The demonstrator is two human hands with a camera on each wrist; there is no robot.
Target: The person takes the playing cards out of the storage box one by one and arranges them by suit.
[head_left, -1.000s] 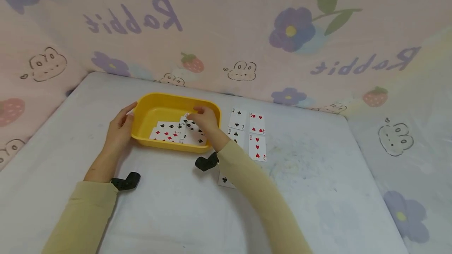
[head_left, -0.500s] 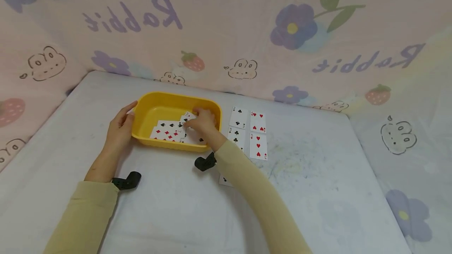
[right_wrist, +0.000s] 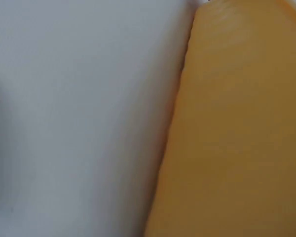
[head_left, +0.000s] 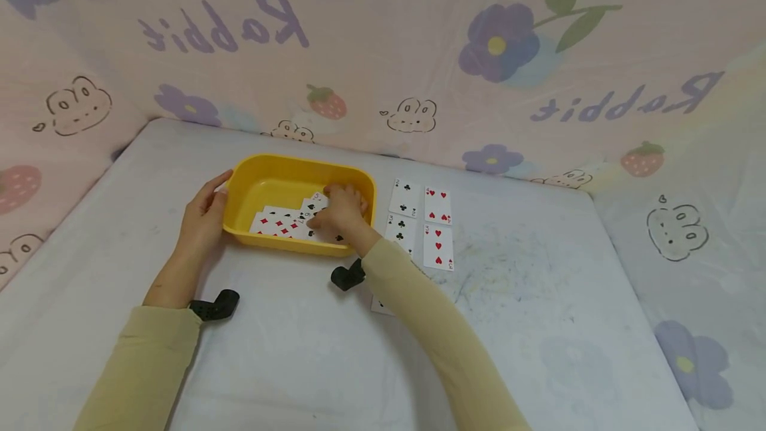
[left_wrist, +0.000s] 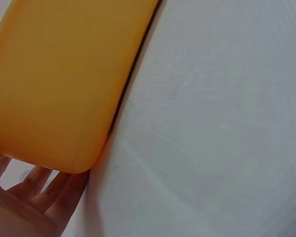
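Our left hand (head_left: 202, 221) touches the yellow tray (head_left: 260, 191) with extended fingers, while our right hand (head_left: 344, 213), whose hold we cannot tell, seems to select among the cards (head_left: 280, 223) inside, so next we probably need one careful pinch.

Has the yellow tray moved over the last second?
No, not visibly: in the head view, the yellow tray keeps the same gap from the two of clubs lying beside it.

Yellow tray (head_left: 281, 191): sitting upright, open-topped, nearer the back-left corner of the table (head_left: 287, 364)!
Playing cards (head_left: 275, 223): white, face up, overlapping, bunched along the tray's near edge!
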